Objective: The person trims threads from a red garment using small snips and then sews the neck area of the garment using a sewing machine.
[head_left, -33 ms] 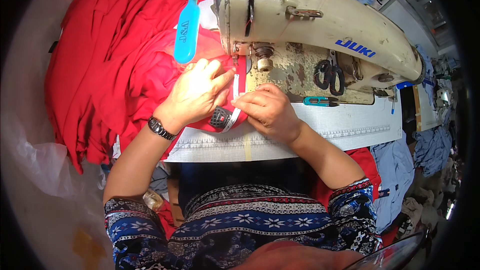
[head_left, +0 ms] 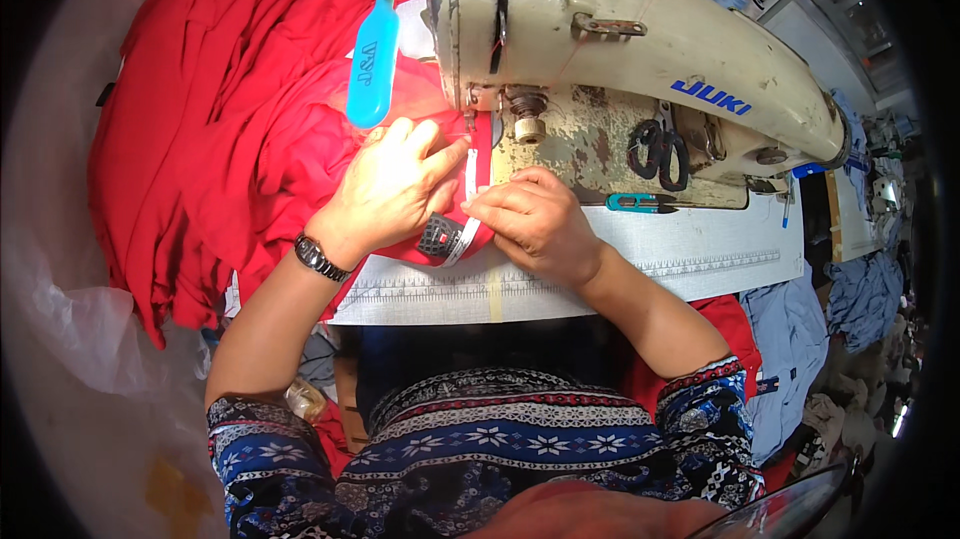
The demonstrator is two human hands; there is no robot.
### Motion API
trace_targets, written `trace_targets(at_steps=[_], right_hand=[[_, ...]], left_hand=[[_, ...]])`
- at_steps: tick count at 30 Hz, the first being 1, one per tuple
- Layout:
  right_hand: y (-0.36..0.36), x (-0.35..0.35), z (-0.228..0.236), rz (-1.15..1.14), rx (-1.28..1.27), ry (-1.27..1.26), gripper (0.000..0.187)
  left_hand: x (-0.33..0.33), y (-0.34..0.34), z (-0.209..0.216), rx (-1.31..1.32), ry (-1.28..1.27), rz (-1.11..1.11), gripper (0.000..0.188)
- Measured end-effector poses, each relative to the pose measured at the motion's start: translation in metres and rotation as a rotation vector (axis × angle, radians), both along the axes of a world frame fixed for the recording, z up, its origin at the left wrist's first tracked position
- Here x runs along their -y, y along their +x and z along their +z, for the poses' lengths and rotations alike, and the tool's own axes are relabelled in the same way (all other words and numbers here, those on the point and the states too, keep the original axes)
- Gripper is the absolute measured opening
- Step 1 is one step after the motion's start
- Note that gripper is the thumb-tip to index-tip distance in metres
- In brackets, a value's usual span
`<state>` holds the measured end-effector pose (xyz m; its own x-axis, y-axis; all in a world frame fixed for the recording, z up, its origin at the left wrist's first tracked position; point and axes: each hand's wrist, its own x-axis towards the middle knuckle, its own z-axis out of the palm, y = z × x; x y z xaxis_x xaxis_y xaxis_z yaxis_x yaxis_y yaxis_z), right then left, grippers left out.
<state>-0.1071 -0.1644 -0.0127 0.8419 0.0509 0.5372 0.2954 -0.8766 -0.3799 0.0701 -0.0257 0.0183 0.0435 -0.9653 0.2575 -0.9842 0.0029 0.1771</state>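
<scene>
Gently: limp red cloth (head_left: 270,169), narrow white tape (head_left: 472,171)

Nearest, a ruler strip (head_left: 700,265) runs along the desk (head_left: 690,239). Just beyond, my right hand (head_left: 540,224) pinches the white tape between thumb and fingertips, right of a black patch (head_left: 437,236) on the red cloth. To its left, my left hand (head_left: 392,179) rests on the cloth; whether that grip pinches anything, I cannot tell. The tape lies over the cloth, its far end near the presser foot (head_left: 471,123) of the sewing machine (head_left: 560,24). I'd judge the cloth soft, weightier where heaped at left; the tape seems light and bendy, best held by its edges.
</scene>
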Motion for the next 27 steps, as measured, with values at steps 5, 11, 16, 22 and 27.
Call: trace_targets(at_steps=[5, 11, 16, 22, 27], right_hand=[[0.001, 0.005, 0.017, 0.01, -0.101, 0.151, 0.024], [0.03, 0.032, 0.012, -0.218, 0.026, 0.033, 0.027], [0.026, 0.025, 0.006, -0.268, -0.009, -0.114, 0.032], [0.025, 0.022, 0.002, -0.3, -0.041, -0.173, 0.033], [0.025, 0.022, 0.001, -0.337, -0.085, -0.228, 0.034]], left_hand=[[-0.001, -0.001, 0.006, 0.07, 0.057, 0.01, 0.051], [-0.001, 0.0, 0.003, 0.105, 0.042, 0.019, 0.054], [0.0, 0.0, 0.001, 0.077, 0.062, 0.028, 0.058], [0.001, 0.0, 0.004, 0.042, 0.097, 0.038, 0.06], [0.003, -0.001, 0.008, 0.065, 0.051, 0.037, 0.055]])
